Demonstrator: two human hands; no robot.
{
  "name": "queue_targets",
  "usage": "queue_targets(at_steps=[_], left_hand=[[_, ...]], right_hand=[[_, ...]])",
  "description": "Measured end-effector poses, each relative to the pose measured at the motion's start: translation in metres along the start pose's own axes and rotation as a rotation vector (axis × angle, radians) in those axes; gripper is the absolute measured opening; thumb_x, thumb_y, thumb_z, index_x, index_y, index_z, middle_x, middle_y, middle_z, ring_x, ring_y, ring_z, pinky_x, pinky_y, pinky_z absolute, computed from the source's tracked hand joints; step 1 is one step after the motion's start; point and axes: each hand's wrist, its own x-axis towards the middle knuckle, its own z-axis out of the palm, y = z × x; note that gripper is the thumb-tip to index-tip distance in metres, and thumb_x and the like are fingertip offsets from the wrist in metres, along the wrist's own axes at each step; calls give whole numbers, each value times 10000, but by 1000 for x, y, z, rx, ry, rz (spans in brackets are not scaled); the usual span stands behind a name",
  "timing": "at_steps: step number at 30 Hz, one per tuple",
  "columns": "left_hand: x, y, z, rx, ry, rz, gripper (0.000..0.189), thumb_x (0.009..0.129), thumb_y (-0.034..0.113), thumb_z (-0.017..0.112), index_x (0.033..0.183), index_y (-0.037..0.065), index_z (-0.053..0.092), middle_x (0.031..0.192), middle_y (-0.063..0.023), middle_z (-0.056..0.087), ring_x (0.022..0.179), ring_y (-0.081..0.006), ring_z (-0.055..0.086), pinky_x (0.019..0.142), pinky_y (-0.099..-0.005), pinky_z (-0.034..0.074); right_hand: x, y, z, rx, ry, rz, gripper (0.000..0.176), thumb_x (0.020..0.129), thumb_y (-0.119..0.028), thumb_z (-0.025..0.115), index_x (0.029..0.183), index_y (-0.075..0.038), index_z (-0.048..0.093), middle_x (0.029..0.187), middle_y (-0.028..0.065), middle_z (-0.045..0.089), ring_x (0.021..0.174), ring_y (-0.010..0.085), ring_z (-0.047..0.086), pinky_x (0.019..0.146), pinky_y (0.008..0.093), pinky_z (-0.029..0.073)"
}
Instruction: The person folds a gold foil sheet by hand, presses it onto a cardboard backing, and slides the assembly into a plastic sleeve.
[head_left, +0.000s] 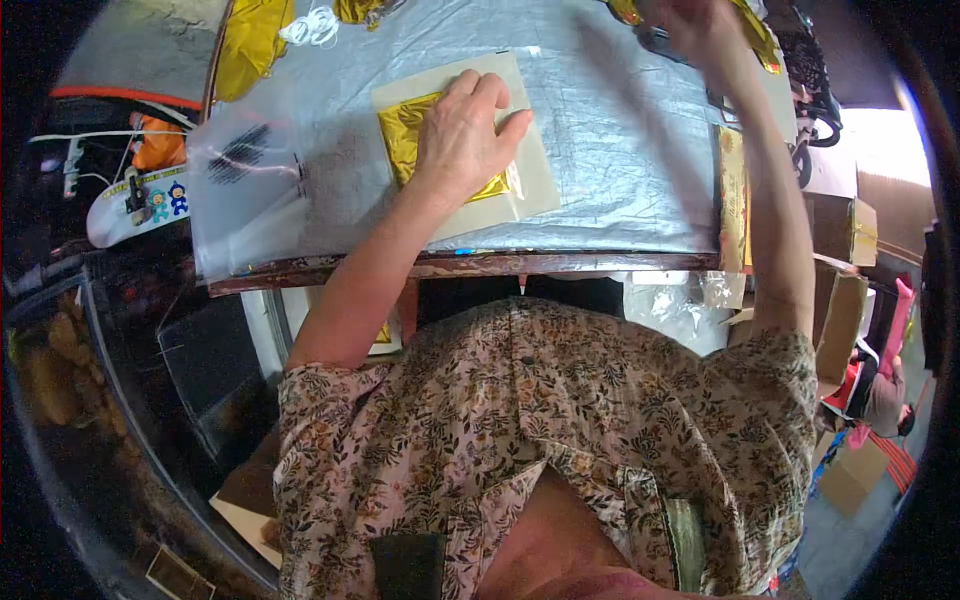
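Observation:
My left hand (463, 135) lies over a folded gold foil sheet (399, 150), its fingers bent downward and the thumb stretched out to the side. That foil lies on a pale card in a clear plastic sleeve (534, 175), flat on the table. At the far right of the table, my right hand (700, 28) is smeared by motion, so its fingers do not show clearly. It is close to more gold foil (757, 38) and a small dark object (656, 42).
A silvery sheet covers the table (620, 170). Clear plastic bags (240, 220) hang over its front left edge. Gold foil (252, 48) and a white cord bundle (311, 28) lie at the back left. A gold strip (733, 195) stands at the right edge. Cardboard boxes (840, 310) are beyond.

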Motion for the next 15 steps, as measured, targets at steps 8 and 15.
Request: queue_targets(at_steps=[8,15], left_hand=[[-2,3,5,-68,106,46,138,843,149,717,836,70,603,825,-90,635,803,-326,669,644,-478,535],[-4,1,6,-127,152,68,125,859,145,698,853,67,600,862,-87,643,807,-323,671,640,-478,539]], right_hand=[[-70,-57,62,-138,-299,219,224,928,-216,738,1086,-70,798,864,130,765,692,246,710,662,382,545],[-63,-65,77,-258,-248,4,179,892,-181,739,1010,-57,789,831,164,660,777,378,676,719,448,540]])
